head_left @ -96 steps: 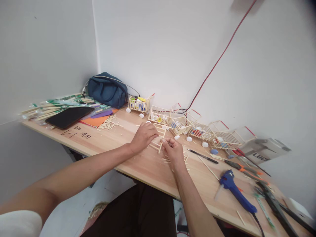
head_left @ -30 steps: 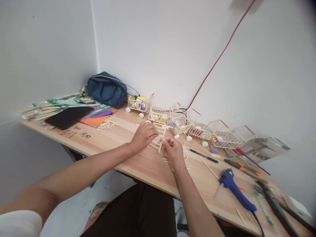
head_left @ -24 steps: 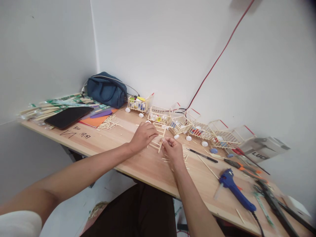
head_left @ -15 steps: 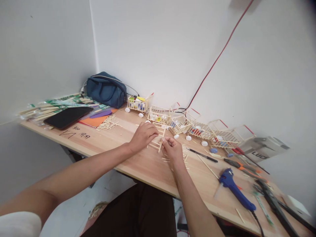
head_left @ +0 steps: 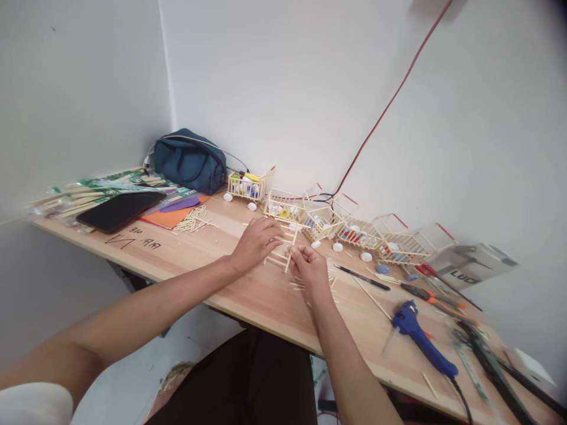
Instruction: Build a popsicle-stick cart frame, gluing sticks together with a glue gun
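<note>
A ladder-like frame of thin wooden sticks [head_left: 287,257] lies on the table between my hands. My left hand [head_left: 258,243] is over its left part, fingers bent and slightly apart; whether it grips a stick is too small to tell. At the right side of the frame, my right hand [head_left: 310,265] pinches with thumb and forefinger, and what lies between the fingertips is hidden. Short loose sticks [head_left: 333,285] are scattered beside and beneath my right hand. Behind the frame stand several small stick carts [head_left: 361,234] with bottle-cap wheels.
On the right of the table [head_left: 248,301] lie a blue glue gun [head_left: 419,336], a pen [head_left: 363,277], pliers [head_left: 436,298] and a black tool [head_left: 491,366]. A phone [head_left: 117,211], packaged sticks [head_left: 71,198], a stick pile [head_left: 194,221] and a blue pouch [head_left: 190,160] are on the left.
The fingers of my left hand have spread slightly over the frame. My right hand stays at the frame's right side. The view has shifted very slightly.
</note>
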{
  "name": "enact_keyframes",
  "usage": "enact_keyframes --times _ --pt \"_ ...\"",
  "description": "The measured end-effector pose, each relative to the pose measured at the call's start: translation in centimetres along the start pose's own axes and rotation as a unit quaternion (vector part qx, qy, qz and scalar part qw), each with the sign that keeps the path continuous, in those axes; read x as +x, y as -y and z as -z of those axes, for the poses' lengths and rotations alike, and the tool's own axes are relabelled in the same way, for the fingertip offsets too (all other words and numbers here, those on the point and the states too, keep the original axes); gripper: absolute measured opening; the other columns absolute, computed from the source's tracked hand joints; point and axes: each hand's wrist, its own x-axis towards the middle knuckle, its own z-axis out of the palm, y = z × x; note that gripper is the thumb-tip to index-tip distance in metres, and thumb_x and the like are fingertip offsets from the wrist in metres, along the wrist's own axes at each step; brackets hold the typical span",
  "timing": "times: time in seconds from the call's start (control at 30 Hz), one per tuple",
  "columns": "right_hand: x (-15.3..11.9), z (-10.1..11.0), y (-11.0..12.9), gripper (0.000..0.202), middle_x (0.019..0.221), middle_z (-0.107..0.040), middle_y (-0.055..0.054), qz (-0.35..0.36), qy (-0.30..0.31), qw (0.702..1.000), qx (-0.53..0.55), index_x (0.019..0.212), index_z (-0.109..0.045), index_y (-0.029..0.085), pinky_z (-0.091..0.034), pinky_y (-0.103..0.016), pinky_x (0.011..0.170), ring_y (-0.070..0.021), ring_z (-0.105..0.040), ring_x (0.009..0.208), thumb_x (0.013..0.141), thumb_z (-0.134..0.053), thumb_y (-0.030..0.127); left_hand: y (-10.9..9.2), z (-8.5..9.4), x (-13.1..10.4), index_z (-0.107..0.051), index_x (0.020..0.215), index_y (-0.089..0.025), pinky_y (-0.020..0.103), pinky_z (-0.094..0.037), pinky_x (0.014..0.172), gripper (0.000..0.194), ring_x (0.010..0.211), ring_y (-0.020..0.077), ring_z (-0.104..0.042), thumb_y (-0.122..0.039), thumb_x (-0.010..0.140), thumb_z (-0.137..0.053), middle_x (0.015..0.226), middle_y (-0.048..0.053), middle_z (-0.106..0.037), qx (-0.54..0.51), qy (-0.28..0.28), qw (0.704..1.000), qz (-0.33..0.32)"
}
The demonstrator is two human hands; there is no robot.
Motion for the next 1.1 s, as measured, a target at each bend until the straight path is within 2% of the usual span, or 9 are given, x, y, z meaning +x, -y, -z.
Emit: enact_keyframes --times 0.37,0.57,0.67,0.8,0.93,1.1 --pt "0.2 0.3 -0.2 0.041 0.046 -0.045 0.007 0.011 -0.006 1.000 0.017 0.071 -0.063 0.017 -0.019 -0.021 0.041 -0.0056 -0.031 0.038 0.066 -0.074 0.055 0.0 0.4 0.2 -0.060 0.098 -0.019 0.034 -0.042 0.087 0.016 0.100 0.0220 -0.056 -0.029 0.087 -0.065 0.103 0.006 -0.061 -0.016 -0.017 0.999 0.040" --pt "0.2 0.3 -0.2 0.041 0.046 -0.046 0.007 0.014 -0.023 0.999 0.020 0.071 -0.064 0.016 -0.020 -0.021 0.041 -0.0055 -0.032 0.039 0.066 -0.075 0.055 -0.2 0.4 0.4 -0.053 0.098 -0.019 0.029 -0.042 0.074 0.030 0.078 0.0163 -0.053 -0.027 0.077 -0.073 0.092 0.002 -0.060 -0.056 -0.025 0.987 0.152" --pt "0.1 0.3 0.0 0.040 0.047 -0.048 0.006 0.014 -0.030 0.999 0.024 0.071 -0.065 0.016 -0.021 -0.021 0.041 -0.0055 -0.033 0.040 0.065 -0.075 0.054 -0.1 0.4 0.6 -0.054 0.097 -0.018 0.026 -0.042 0.070 0.033 0.076 0.0150 -0.056 -0.026 0.073 -0.075 0.086 0.000 -0.061 -0.123 -0.019 0.965 0.231" --pt "0.0 0.3 0.1 0.039 0.048 -0.050 0.006 0.014 -0.031 0.999 0.025 0.072 -0.065 0.016 -0.021 -0.021 0.041 -0.0056 -0.033 0.040 0.066 -0.075 0.053 0.7 -0.1 0.5 -0.062 0.081 -0.015 0.025 -0.040 0.063 0.028 0.069 0.0147 -0.057 -0.038 0.071 -0.074 0.076 0.001 -0.065 -0.220 0.027 0.924 0.311" --pt "0.1 0.4 -0.2 0.038 0.047 -0.048 0.007 0.019 -0.026 0.999 0.029 0.072 -0.065 0.016 -0.020 -0.021 0.041 -0.0052 -0.032 0.039 0.068 -0.075 0.053 1.5 -0.7 0.4 -0.066 0.070 -0.012 0.025 -0.038 0.063 0.032 0.064 0.0137 -0.056 -0.043 0.068 -0.074 0.068 0.002 -0.066 -0.333 0.063 0.877 0.341" --pt "0.3 0.5 -0.6 0.038 0.046 -0.047 0.007 0.020 -0.016 0.999 0.033 0.073 -0.064 0.016 -0.019 -0.020 0.040 -0.0047 -0.031 0.038 0.069 -0.075 0.053 1.1 -0.5 0.5 -0.067 0.065 -0.012 0.024 -0.037 0.064 0.034 0.062 0.0122 -0.055 -0.042 0.059 -0.082 0.066 0.003 -0.068 -0.415 0.048 0.824 0.383"
